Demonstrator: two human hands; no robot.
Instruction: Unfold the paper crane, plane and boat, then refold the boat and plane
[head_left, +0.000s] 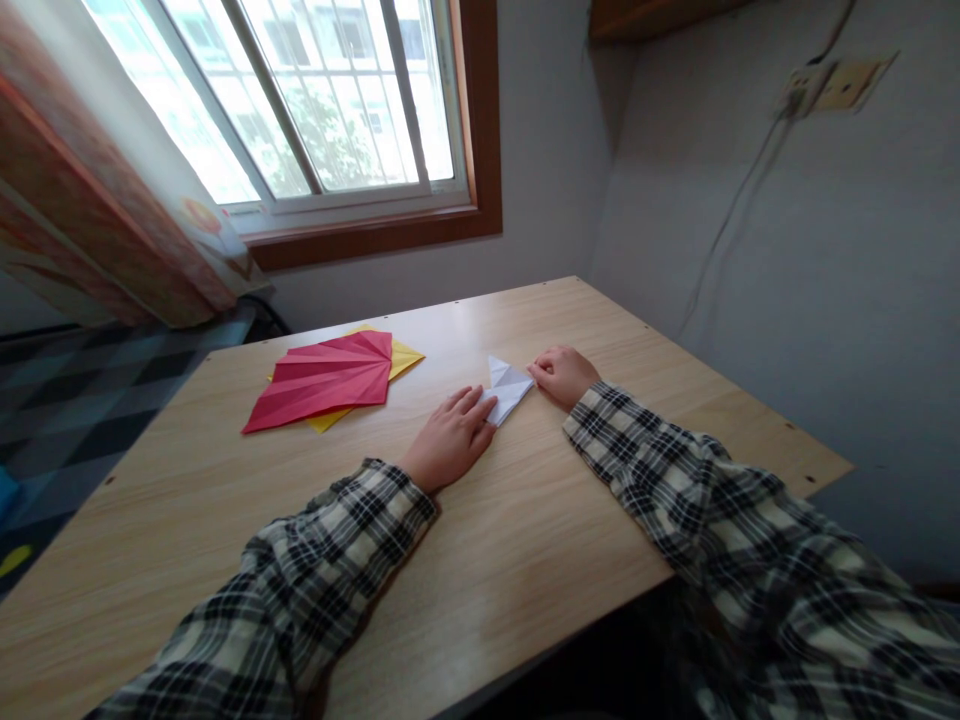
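Observation:
A small piece of folded white paper (pixel 510 391) lies on the wooden table, with one pointed flap standing out at its far side. My left hand (pixel 455 432) rests on the paper's left end, fingers stretched out and lying fairly flat, covering that part. At the opposite end, my right hand (pixel 564 376) is closed, its fingers curled and pinched at the paper's right corner. The fingertips there partly hide the corner.
Left of the hands, a creased red paper (pixel 330 375) lies over a yellow paper (pixel 405 358) on the table (pixel 517 570). Beyond the table are a window (pixel 337 100), a curtain (pixel 97 170) and a wall socket (pixel 814 90) with a hanging cord.

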